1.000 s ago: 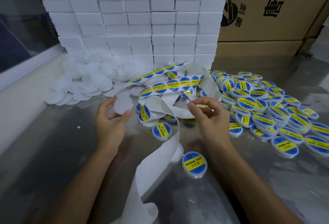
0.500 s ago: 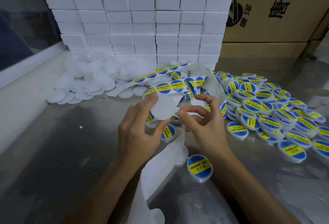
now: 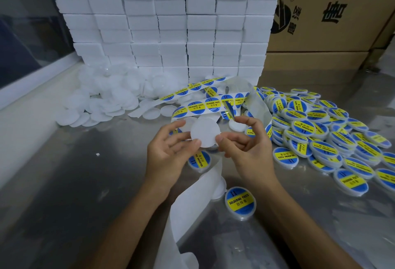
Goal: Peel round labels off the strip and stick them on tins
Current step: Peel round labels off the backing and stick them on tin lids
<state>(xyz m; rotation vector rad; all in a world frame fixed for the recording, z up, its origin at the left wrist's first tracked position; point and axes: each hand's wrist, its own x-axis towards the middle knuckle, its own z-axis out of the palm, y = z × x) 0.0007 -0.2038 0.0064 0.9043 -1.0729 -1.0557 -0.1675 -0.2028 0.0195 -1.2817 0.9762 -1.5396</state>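
Note:
My left hand [image 3: 171, 151] grips a plain white round tin [image 3: 205, 132] above the steel table. My right hand [image 3: 245, 147] has its thumb on the tin's right edge. A blue and yellow round label [image 3: 228, 109] hangs edge-on from its raised, curled fingertips. The label strip [image 3: 205, 103] loops just behind both hands. Its empty white backing [image 3: 192, 204] trails toward me between my forearms. A labelled tin [image 3: 198, 160] lies under my hands and another [image 3: 240, 202] sits nearer me.
Plain white tins [image 3: 102, 102] are heaped at the back left. Several labelled tins [image 3: 320, 132] are piled on the right. Stacked white boxes [image 3: 171, 23] form a wall behind, with cardboard cartons [image 3: 331, 12] at the back right.
My left hand picked a white tin from the left and carried it to the middle. My right hand peeled a label off the strip and met the tin.

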